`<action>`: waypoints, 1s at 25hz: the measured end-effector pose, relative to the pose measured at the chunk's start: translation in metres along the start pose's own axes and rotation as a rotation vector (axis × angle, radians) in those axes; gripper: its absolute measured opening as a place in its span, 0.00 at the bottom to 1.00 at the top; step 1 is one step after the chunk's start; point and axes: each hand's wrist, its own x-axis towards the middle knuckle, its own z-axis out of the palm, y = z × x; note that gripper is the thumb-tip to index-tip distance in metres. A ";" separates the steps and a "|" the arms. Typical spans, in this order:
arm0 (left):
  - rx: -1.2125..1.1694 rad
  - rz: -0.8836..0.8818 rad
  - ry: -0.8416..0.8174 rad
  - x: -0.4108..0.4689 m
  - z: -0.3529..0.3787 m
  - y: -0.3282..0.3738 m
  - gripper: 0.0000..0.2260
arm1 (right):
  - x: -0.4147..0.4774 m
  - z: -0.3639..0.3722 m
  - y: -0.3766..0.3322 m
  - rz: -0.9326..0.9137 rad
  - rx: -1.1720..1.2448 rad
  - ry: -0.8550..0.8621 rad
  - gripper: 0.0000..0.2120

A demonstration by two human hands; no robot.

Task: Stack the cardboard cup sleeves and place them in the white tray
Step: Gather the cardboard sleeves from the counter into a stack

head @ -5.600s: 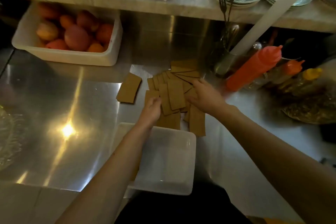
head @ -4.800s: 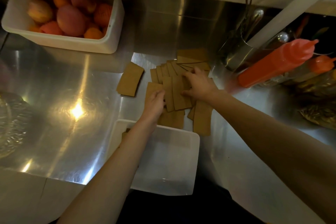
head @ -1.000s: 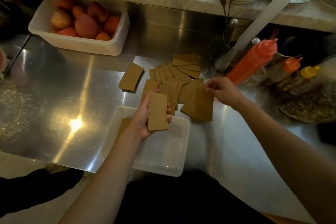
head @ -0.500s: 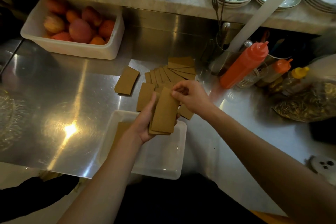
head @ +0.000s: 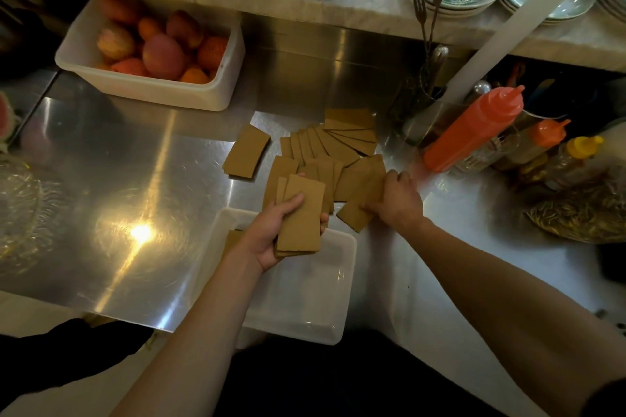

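Hands: left hand (head: pixel 271 230) clasps a small stack of sleeves (head: pixel 301 213) over the white tray (head: pixel 335 311); right hand (head: pixel 394 201) presses on a loose sleeve (head: pixel 355 217) at centre, fingers curling to lift it.
Sleeves: the rest (head: pixel 333 142) lie fanned on the steel counter (head: pixel 135 179) above the tray.
Handling: light, flat, stiffish card; likely slippery together, so pinch by the long edges.
Room: open steel at left; squeeze bottles (head: pixel 474 129) crowd the right.

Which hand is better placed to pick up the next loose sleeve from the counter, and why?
The right hand. It already rests on a loose sleeve at the near edge of the spread, while the left hand is full, gripping the gathered stack above the white tray.
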 end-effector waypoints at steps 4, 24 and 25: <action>0.006 0.007 0.030 0.005 -0.004 0.004 0.18 | 0.002 -0.025 0.002 0.071 0.618 -0.154 0.28; -0.073 0.015 0.088 0.000 -0.010 0.012 0.11 | -0.026 -0.109 -0.073 -0.344 0.912 -0.474 0.13; -0.105 0.020 0.079 -0.002 -0.013 0.013 0.12 | -0.023 -0.109 -0.076 -0.324 0.922 -0.455 0.12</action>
